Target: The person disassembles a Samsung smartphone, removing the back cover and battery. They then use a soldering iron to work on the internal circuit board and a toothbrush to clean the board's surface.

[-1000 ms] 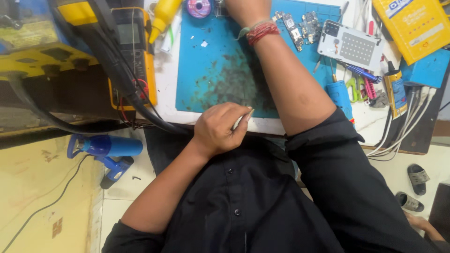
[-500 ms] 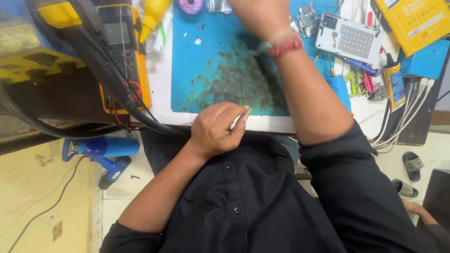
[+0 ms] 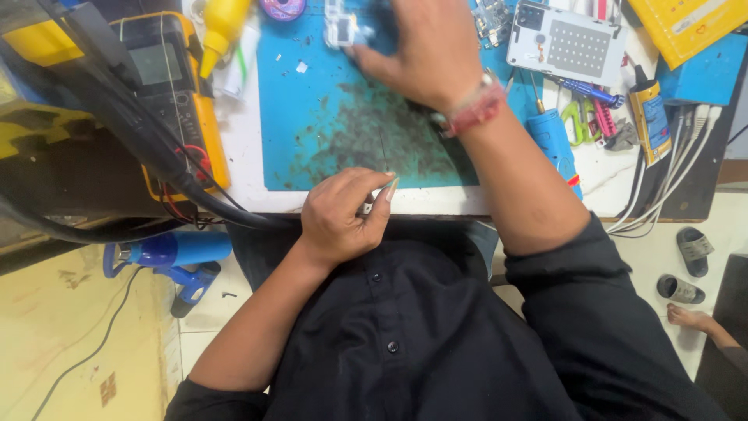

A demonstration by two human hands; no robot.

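Tweezers, a thin silver metal pair (image 3: 372,201), are pinched between the thumb and bent fingers of the left hand (image 3: 343,218), which rests at the near edge of the white worktable (image 3: 241,148), just below the stained blue rectangular work mat (image 3: 312,117). Only a short silvery part of them shows past the fingers. The right hand (image 3: 425,51) reaches across to the far side of the mat, palm down, fingers spread over one small white and grey electronic part (image 3: 343,27); the fingertips touch it, but whether they clamp it cannot be told. One red and white cord bracelet (image 3: 475,109) circles that wrist.

Left of the mat lies one yellow and black multimeter (image 3: 167,86) with several black leads (image 3: 140,148) draped over it, and one yellow squeeze bottle (image 3: 222,27) stands beside it. Right of the mat lie one white rectangular device with a dotted grid (image 3: 565,43), one light blue cylindrical tool (image 3: 553,140), one blue-handled screwdriver (image 3: 580,87) and one pair of green-handled scissors (image 3: 576,117). Several white cables (image 3: 670,171) trail off the table's right edge. On the floor sit one blue hot-air gun (image 3: 167,257) at left and two dark sandals (image 3: 686,265) at right, with one bare foot (image 3: 689,318) of another person near them.
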